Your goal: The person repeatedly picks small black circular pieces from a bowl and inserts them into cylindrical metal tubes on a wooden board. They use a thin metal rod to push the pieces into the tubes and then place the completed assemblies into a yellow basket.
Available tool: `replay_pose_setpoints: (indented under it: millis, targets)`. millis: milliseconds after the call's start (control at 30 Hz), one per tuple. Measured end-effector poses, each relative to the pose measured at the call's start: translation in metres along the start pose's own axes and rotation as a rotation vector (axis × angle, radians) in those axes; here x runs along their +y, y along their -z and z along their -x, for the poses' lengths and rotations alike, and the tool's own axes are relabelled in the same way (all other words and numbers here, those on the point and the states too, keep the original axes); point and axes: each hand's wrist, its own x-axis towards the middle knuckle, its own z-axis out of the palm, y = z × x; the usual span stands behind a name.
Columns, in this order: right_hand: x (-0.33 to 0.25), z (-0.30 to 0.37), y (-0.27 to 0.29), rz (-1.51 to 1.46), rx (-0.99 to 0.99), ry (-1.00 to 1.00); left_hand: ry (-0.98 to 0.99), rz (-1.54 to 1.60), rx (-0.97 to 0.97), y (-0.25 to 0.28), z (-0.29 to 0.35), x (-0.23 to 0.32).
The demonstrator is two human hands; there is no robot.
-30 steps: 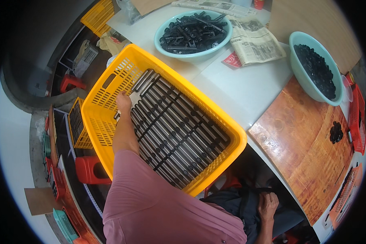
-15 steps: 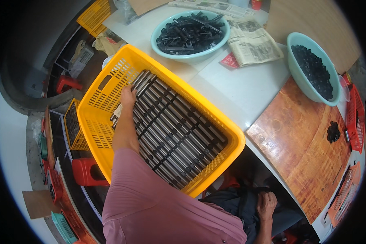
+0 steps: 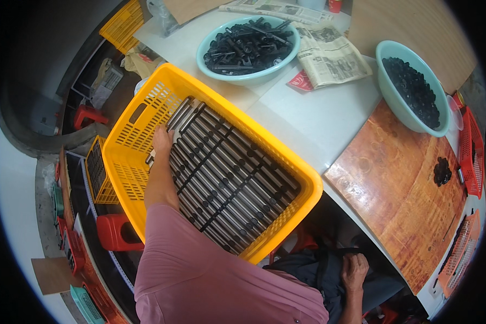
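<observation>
Left hand in the tube crate, fingers mostly hidden

So from my remote seat, my left hand [image 3: 162, 141] is down at the upper-left ends of the metallic tubes [image 3: 227, 173]; can't tell how closed its fingers are or whether they're gripping one. Right hand [image 3: 355, 270] rests half-curled on dark trousers [image 3: 297, 267]. Tubes lie side by side inside the yellow crate [image 3: 275, 151], long axes running upper left to lower right.

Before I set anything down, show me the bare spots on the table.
Bare: the white table between crate, newspaper and reddish board; most of the board, left of the black pile. Crowded: the crate, packed with rods; both bowls, heaped with black parts.
</observation>
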Motion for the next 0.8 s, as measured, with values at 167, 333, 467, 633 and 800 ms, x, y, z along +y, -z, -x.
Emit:
replay_pose_setpoints:
  millis: [167, 333, 467, 633, 800]
  targets:
    - [0.003, 0.003, -0.001, 0.005, -0.004, -0.009, -0.210, -0.005, 0.108, 0.014, 0.006, 0.043]
    - [0.003, 0.005, -0.001, 0.006, 0.020, -0.013, -0.069, 0.011, 0.033, 0.010, -0.006, 0.046]
    - [0.002, 0.006, 0.000, 0.017, 0.032, -0.018, -0.028, -0.031, -0.018, 0.013, -0.011, 0.050]
    - [-0.001, 0.003, 0.001, 0.012, 0.026, -0.002, -0.025, -0.023, -0.029, 0.019, -0.009, 0.041]
    - [-0.002, 0.003, -0.001, 0.000, 0.018, 0.002, 0.153, 0.047, 0.173, 0.009, 0.000, 0.017]
